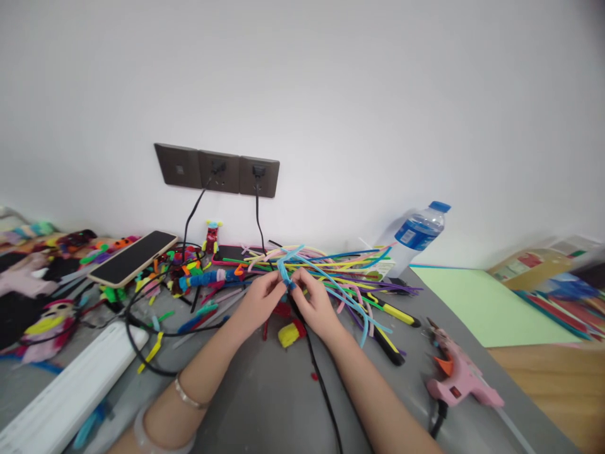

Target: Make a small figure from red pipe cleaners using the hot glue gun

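Left of the water bottle (420, 232) are a phone (135, 257) and wall sockets (231, 170); right of it, a pale-green sheet (472, 306).

Gray table (255, 413), cluttered toward the back, mostly bare up front. Back middle: loose heap of multicolored pipe cleaners (340, 272); 2 black-and-yellow handles (397, 313) poke out its right side. Behind, clear bottle (416, 234), blue cap and label. Right: pink glue gun (466, 381) on its side; pale green sheet (486, 302) farther back, unclear how much rests on the table. Center: 1 yellow-and-red fuzzy piece (289, 334), 1 tiny red scrap (314, 376), black cable (321, 381) running frontward. Left: white power strip (70, 391), angled; fuzzy craft figures (50, 328) crowd behind it.
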{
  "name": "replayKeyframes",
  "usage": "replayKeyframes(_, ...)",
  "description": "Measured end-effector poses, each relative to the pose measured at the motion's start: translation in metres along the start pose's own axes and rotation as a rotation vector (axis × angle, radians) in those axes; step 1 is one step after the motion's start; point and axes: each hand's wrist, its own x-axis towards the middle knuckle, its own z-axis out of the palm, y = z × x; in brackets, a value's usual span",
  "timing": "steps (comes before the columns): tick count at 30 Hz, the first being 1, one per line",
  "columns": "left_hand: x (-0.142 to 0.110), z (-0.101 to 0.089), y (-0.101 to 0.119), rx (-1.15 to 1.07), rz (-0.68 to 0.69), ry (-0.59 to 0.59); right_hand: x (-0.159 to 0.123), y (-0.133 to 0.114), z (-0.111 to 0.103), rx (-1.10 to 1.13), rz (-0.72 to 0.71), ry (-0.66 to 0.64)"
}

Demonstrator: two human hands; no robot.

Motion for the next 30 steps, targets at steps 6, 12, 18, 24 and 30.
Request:
replayKeyframes(6, -0.0010, 0.0014, -0.0011, -0.012, -0.008, 0.005, -0.0017, -0.0013, -0.0012, 0.040, -0.009, -0.028)
replayKeyframes(12, -0.0020, 0.0010, -0.0024, 0.038, -0.018, 0.018, -0.0033, -0.0023, -0.0011, 0.116, -0.009, -0.057)
replayKeyframes(18, -0.0021, 0.0010, 0.0015, 0.025, -0.034, -0.008, -0.0023, -0.0020, -0.0028, 0.046, -0.022, -0.025)
replayKeyframes(24, -0.0021, 0.0006, 0.0035, 0.023, -0.062, -0.022, -0.0007, -0.0041, -0.0022, 0.102, 0.020, 0.009)
replayKeyframes(30, -0.0039, 0.0049, 0.0020, -0.028, -0.056, -0.025, -0.0001, -0.0047, -0.0028, 0.129, 0.027, 0.048)
